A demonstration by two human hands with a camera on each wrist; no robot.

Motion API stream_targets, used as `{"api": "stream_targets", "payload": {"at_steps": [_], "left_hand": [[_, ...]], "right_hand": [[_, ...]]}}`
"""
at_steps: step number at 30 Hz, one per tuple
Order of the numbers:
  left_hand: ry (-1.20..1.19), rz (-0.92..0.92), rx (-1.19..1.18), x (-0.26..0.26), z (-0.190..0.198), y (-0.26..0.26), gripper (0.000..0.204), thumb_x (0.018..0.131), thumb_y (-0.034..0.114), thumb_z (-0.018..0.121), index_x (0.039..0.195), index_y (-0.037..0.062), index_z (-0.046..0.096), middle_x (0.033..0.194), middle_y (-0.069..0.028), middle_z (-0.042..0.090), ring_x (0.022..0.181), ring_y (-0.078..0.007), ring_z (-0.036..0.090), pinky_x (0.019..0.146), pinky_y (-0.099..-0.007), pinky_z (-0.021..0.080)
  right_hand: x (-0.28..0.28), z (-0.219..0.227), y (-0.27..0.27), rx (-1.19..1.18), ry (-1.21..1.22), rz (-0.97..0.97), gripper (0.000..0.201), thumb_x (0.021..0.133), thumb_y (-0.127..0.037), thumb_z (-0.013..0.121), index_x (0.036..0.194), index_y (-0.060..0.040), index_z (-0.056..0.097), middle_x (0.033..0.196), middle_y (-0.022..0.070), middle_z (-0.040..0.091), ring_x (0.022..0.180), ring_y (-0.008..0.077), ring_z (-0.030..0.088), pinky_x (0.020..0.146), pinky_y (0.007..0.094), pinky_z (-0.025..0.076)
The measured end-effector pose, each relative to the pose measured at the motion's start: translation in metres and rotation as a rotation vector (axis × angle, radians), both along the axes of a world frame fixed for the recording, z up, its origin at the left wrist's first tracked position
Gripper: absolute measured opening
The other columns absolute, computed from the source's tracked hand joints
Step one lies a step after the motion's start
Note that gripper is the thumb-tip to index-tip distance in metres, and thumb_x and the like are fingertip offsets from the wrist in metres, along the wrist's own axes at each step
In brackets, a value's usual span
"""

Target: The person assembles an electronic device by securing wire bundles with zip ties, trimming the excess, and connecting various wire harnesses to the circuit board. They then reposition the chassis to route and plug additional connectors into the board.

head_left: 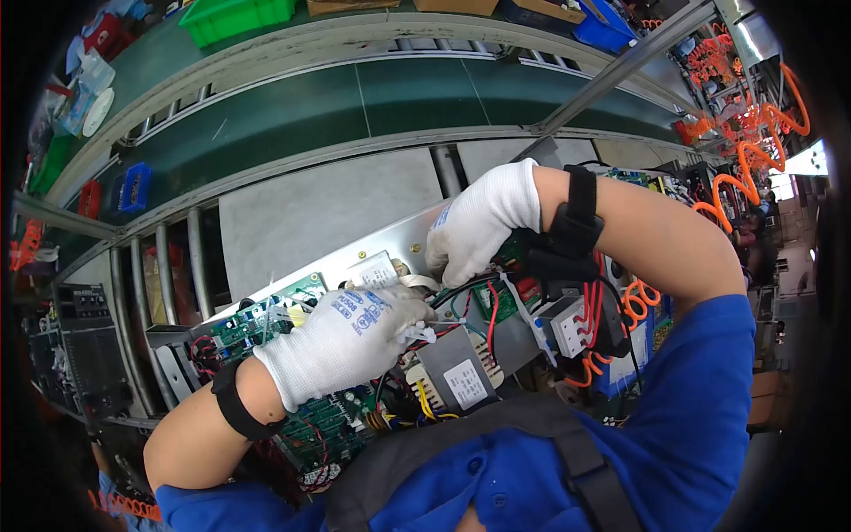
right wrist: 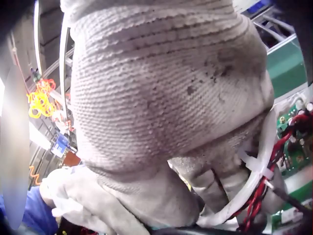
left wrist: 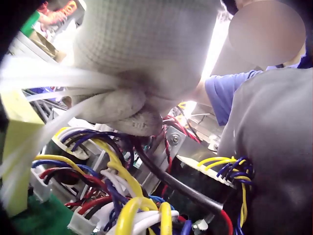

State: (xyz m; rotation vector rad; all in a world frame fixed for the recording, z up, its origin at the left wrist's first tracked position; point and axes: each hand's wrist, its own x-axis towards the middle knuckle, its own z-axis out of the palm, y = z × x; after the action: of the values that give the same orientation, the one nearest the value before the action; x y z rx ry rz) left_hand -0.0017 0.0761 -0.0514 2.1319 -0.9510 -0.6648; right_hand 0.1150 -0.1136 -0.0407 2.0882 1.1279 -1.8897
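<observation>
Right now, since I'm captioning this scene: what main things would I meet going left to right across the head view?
Small blue bin, left hand, right hand, white block with red wires, right blue sleeve.

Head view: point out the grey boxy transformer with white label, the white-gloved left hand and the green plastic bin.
Grey boxy transformer [head_left: 459, 377], head view: on its white label.
White-gloved left hand [head_left: 356, 332], head view: glove's back.
Green plastic bin [head_left: 238, 22], head view: side wall.

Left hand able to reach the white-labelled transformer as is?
Likely yes: the left hand is close and the transformer has an uncovered face, though the fingers seem to hold white strips.
</observation>
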Motion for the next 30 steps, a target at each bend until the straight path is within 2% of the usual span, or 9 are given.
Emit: {"api": "stream_targets", "payload": {"at_steps": [7, 12, 14, 15, 17, 20, 24, 27, 30], "left_hand": [[-0.065, -0.014, 0.023, 0.001, 0.000, 0.001, 0.025, 0.088, 0.013, 0.054, 0.111, 0.0087, 0.064, 0.106, -0.0132, 0.066, 0.101, -0.0316, 0.063, 0.087, -0.0406, 0.050], [-0.079, 0.009, -0.023, 0.002, -0.003, 0.001, 0.028, 0.085, 0.012, 0.053, 0.111, 0.0084, 0.064, 0.105, -0.0139, 0.066, 0.099, -0.0314, 0.064, 0.085, -0.0416, 0.051], [-0.016, 0.003, -0.003, 0.003, 0.004, -0.002, 0.023, 0.094, 0.015, 0.050, 0.110, 0.0084, 0.065, 0.107, -0.0151, 0.066, 0.100, -0.0327, 0.063, 0.087, -0.0402, 0.051], [-0.014, -0.005, 0.006, 0.004, 0.005, -0.002, 0.023, 0.094, 0.015, 0.050, 0.110, 0.0084, 0.065, 0.107, -0.0151, 0.066, 0.100, -0.0327, 0.063, 0.087, -0.0402, 0.051], [-0.001, -0.003, 0.023, 0.005, 0.004, -0.002, 0.023, 0.095, 0.015, 0.049, 0.110, 0.0087, 0.065, 0.103, -0.0158, 0.067, 0.096, -0.0334, 0.064, 0.085, -0.0403, 0.051], [-0.017, 0.022, -0.025, 0.005, 0.004, -0.001, 0.023, 0.092, 0.013, 0.051, 0.109, 0.0078, 0.065, 0.102, -0.0158, 0.067, 0.095, -0.0349, 0.064, 0.084, -0.0401, 0.052], [-0.110, 0.020, -0.025, 0.003, 0.013, -0.002, 0.023, 0.085, 0.008, 0.054, 0.106, 0.0074, 0.064, 0.100, -0.0137, 0.067, 0.093, -0.0330, 0.065, 0.080, -0.0390, 0.053], [-0.332, -0.030, 0.256, 0.003, 0.039, -0.002, 0.027, 0.076, 0.003, 0.056, 0.102, 0.0091, 0.061, 0.091, -0.0111, 0.067, 0.080, -0.0280, 0.067, 0.065, -0.0387, 0.052], [-0.348, -0.012, 0.311, 0.000, 0.045, 0.001, 0.027, 0.076, 0.003, 0.056, 0.102, 0.0091, 0.061, 0.090, -0.0120, 0.067, 0.078, -0.0286, 0.067, 0.062, -0.0396, 0.051]], "right_hand": [[0.002, -0.007, -0.004, 0.064, 0.313, -0.187, 0.049, 0.086, -0.040, 0.069, 0.100, 0.0068, 0.064, 0.078, 0.0094, 0.065, 0.074, 0.0184, 0.058, 0.069, 0.0337, 0.047], [-0.012, 0.009, 0.005, 0.069, 0.204, -0.115, 0.070, 0.072, -0.054, 0.077, 0.104, 0.0072, 0.064, 0.082, 0.0123, 0.066, 0.080, 0.0220, 0.063, 0.073, 0.0321, 0.049], [-0.014, 0.011, 0.007, 0.034, 0.155, -0.074, 0.066, 0.069, -0.050, 0.078, 0.100, 0.0066, 0.065, 0.079, 0.0120, 0.065, 0.076, 0.0230, 0.062, 0.069, 0.0331, 0.049], [-0.014, 0.009, 0.006, 0.043, 0.157, -0.082, 0.066, 0.069, -0.050, 0.078, 0.100, 0.0066, 0.065, 0.079, 0.0120, 0.065, 0.076, 0.0230, 0.062, 0.069, 0.0331, 0.049], [-0.016, 0.004, 0.003, 0.067, 0.120, -0.071, 0.035, 0.070, -0.029, 0.075, 0.087, 0.0003, 0.067, 0.072, 0.0046, 0.062, 0.065, 0.0186, 0.056, 0.061, 0.0324, 0.044], [-0.019, -0.003, -0.003, 0.161, 0.142, -0.183, 0.027, 0.070, -0.024, 0.071, 0.080, -0.0004, 0.065, 0.065, 0.0033, 0.058, 0.060, 0.0178, 0.052, 0.056, 0.0328, 0.041], [-0.018, -0.016, -0.012, 0.306, 0.194, -0.258, 0.028, 0.071, -0.026, 0.072, 0.079, -0.0003, 0.065, 0.066, 0.0043, 0.059, 0.060, 0.0173, 0.052, 0.057, 0.0320, 0.041], [-0.018, -0.012, -0.013, 0.310, 0.228, -0.285, 0.030, 0.072, -0.027, 0.072, 0.081, 0.0007, 0.066, 0.067, 0.0052, 0.059, 0.063, 0.0175, 0.053, 0.059, 0.0322, 0.041], [-0.019, -0.001, -0.014, 0.265, 0.154, -0.268, 0.036, 0.076, -0.031, 0.071, 0.090, 0.0022, 0.067, 0.072, 0.0064, 0.061, 0.066, 0.0183, 0.054, 0.062, 0.0324, 0.043]]}}
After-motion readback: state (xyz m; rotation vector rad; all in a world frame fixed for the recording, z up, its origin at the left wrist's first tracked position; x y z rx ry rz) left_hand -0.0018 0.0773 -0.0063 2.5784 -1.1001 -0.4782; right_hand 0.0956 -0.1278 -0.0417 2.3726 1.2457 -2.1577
